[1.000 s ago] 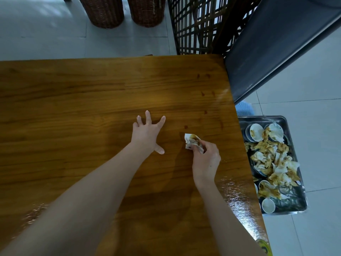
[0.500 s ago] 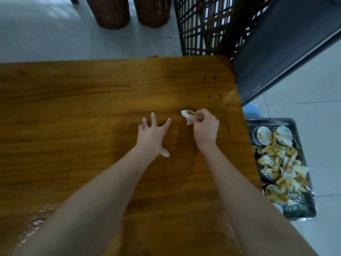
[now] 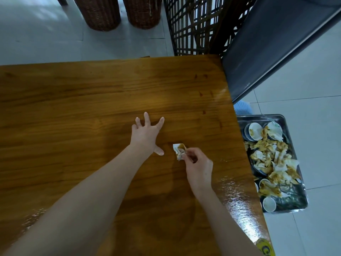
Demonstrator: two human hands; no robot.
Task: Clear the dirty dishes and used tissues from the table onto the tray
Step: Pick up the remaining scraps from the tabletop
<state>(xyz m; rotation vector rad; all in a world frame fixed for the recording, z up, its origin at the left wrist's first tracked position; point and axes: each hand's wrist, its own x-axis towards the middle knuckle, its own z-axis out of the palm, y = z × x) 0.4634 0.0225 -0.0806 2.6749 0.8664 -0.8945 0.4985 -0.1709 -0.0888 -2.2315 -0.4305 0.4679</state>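
My right hand [image 3: 198, 166] pinches a crumpled, brown-stained tissue [image 3: 178, 149] against the wooden table [image 3: 73, 108], right of centre. My left hand [image 3: 146, 134] lies flat on the wood just to the tissue's left, fingers spread, holding nothing. A metal tray [image 3: 299, 202] sits on the floor beyond the table's right edge. It holds several small white bowls [image 3: 255, 131] and a heap of stained tissues [image 3: 273, 159].
A few dark drops [image 3: 203, 112] mark the table near its right edge. Two wicker baskets [image 3: 103, 12] stand on the tiled floor beyond the far edge. A dark lattice screen [image 3: 193, 24] and a grey panel [image 3: 273, 43] rise at the far right corner.
My right hand has slid back toward me across the table with the tissue, after reaching farther away half a second ago. My left hand stays planted flat.
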